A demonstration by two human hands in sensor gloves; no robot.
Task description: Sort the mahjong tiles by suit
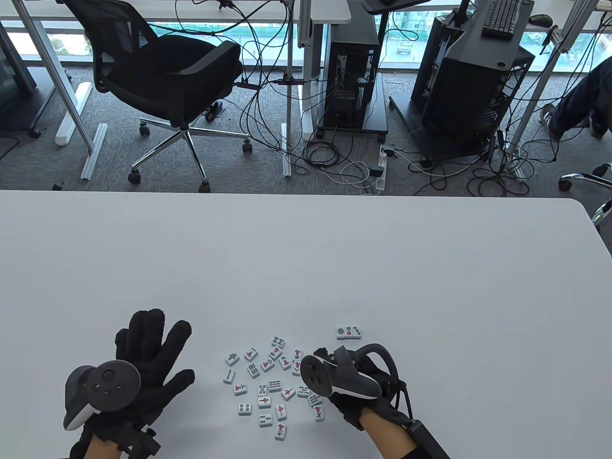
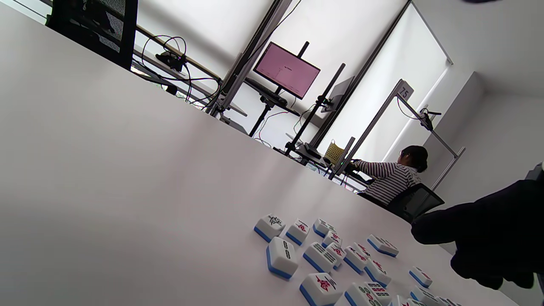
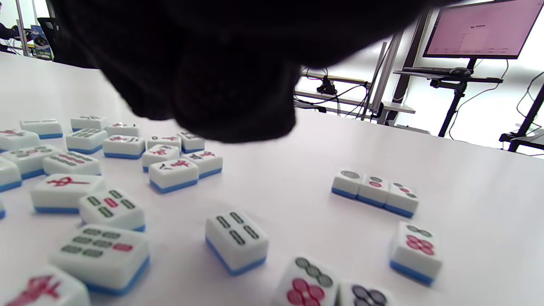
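Two black-gloved hands sat at the near edge of a white table (image 1: 306, 248), either side of a loose scatter of small white, blue-backed mahjong tiles (image 1: 267, 382).

The left hand (image 1: 148, 363) lay flat on the table with fingers spread wide, holding nothing, well clear of the scatter's left side. The right hand (image 1: 354, 382) hovered over the scatter's right edge, but its dark tracker (image 1: 334, 375) covered the fingers from above, and the right wrist view showed only a dark blurred mass of glove at the top, so whether it held a tile could not be told. A neat row of three circle-suit tiles (image 1: 348, 332) lay touching side by side, just beyond the right hand and apart from the scatter. Several tiles near the wrist were cut off or hidden beneath the hand.
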